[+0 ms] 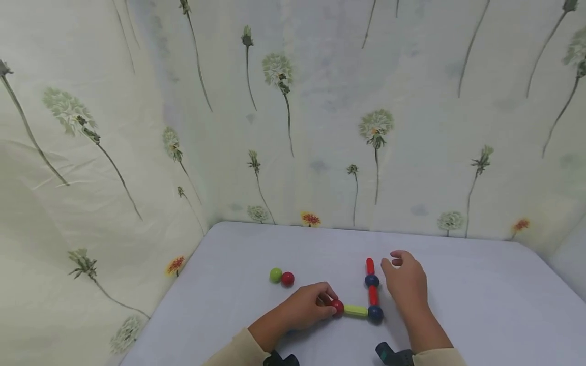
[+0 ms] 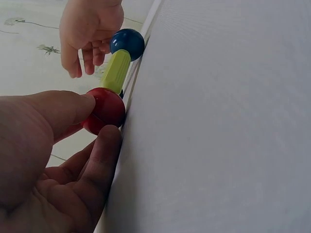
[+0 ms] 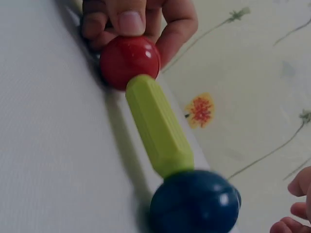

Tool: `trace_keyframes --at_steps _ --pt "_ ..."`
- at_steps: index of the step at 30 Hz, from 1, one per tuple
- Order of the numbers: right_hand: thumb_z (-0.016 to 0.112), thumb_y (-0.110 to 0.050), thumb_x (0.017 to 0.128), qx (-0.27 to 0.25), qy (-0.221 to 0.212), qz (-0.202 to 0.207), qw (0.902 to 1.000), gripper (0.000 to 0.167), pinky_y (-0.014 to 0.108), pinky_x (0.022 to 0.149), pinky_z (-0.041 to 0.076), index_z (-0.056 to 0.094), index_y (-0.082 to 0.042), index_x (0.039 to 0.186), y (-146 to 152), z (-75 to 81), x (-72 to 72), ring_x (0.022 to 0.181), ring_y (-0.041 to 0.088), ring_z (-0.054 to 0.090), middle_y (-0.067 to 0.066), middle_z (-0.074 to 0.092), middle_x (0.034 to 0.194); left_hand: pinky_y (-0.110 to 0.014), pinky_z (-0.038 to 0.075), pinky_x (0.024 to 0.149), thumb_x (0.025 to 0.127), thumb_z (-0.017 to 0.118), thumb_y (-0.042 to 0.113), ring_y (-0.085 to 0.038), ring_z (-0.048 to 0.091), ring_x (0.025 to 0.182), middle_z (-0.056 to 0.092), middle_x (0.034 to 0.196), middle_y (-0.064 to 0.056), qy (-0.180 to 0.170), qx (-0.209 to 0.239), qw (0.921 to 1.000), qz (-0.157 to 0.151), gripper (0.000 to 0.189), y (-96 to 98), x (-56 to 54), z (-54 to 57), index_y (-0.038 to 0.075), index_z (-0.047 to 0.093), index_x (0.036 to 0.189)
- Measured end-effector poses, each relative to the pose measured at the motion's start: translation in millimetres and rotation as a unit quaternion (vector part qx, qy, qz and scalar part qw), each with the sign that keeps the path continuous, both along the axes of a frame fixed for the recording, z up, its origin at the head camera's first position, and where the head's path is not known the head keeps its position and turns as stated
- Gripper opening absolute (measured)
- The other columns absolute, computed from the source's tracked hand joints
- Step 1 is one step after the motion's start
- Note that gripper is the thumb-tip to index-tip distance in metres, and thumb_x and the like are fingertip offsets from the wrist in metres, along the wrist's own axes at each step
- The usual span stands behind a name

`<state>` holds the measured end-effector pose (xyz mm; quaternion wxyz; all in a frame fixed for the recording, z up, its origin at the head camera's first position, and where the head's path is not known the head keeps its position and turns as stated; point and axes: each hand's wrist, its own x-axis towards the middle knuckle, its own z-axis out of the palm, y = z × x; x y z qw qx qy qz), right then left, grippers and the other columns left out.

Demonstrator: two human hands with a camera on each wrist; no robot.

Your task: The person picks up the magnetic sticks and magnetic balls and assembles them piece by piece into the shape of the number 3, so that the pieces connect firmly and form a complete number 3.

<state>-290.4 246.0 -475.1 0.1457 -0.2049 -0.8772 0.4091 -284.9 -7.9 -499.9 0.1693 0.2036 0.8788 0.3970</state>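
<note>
My left hand [image 1: 308,306] pinches a red ball [image 1: 338,308] between thumb and fingers. From that ball a yellow-green rod [image 1: 355,310] runs to a blue ball [image 1: 375,314] at a corner. A red rod [image 1: 373,295] leads away to a second blue ball [image 1: 372,280], with another red rod [image 1: 370,266] beyond it. In the left wrist view, a red piece [image 2: 68,132] shows partly behind the left thumb; its full shape is hidden. My right hand [image 1: 406,280] is beside the far red rod, apart from it, fingers loosely bent and holding nothing.
A green ball [image 1: 275,275] and a loose red ball [image 1: 287,278] lie side by side on the white table [image 1: 256,244]. Something blue [image 1: 291,332] is mostly hidden under the left forearm. A flower-patterned cloth [image 1: 320,127] hangs behind the table.
</note>
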Motion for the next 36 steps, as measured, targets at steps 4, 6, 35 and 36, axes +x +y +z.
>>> trace_keyframes --at_steps 4,6,35,36 --pt "0.059 -0.028 0.103 0.015 0.014 -0.008 0.9998 0.045 0.054 0.086 0.056 0.057 0.0 0.138 13 -0.9 7.7 0.115 0.044 0.056 0.026 0.061 0.129 -0.03 0.056 0.084 0.095 0.079 0.023 -0.005 0.062 0.087 0.068 0.098 0.015 -0.005 -0.004 1.0 0.004 0.018 1.7 -0.3 0.1 0.032 0.066 0.103" --pt "0.06 -0.028 0.102 0.022 0.018 -0.009 0.9996 0.045 0.054 0.085 0.055 0.057 0.0 0.137 20 -2.0 10.4 0.115 0.045 0.056 0.027 0.061 0.128 -0.03 0.056 0.083 0.095 0.078 0.023 -0.005 0.061 0.087 0.068 0.098 0.015 -0.006 -0.007 0.9999 0.006 0.017 2.3 -0.6 0.2 0.032 0.066 0.103" --pt "0.071 -0.056 0.094 -0.011 -0.165 0.114 0.9797 0.085 0.062 0.098 0.052 0.042 0.0 0.151 82 -22.1 21.0 0.125 0.05 0.054 0.037 0.045 0.146 -0.029 0.056 0.084 0.095 0.078 0.026 -0.004 0.061 0.088 0.068 0.1 0.016 0.0 -0.011 0.9999 0.002 0.017 0.9 0.4 -0.7 0.033 0.066 0.105" --pt "0.071 -0.056 0.094 -0.002 -0.164 0.12 0.9791 0.084 0.065 0.101 0.048 0.043 0.0 0.15 84 -22.9 20.9 0.129 0.052 0.05 0.037 0.045 0.147 -0.029 0.056 0.084 0.095 0.078 0.026 -0.004 0.061 0.088 0.068 0.1 0.016 0.0 -0.01 0.9999 0.003 0.017 1.1 0.3 -0.7 0.033 0.066 0.105"
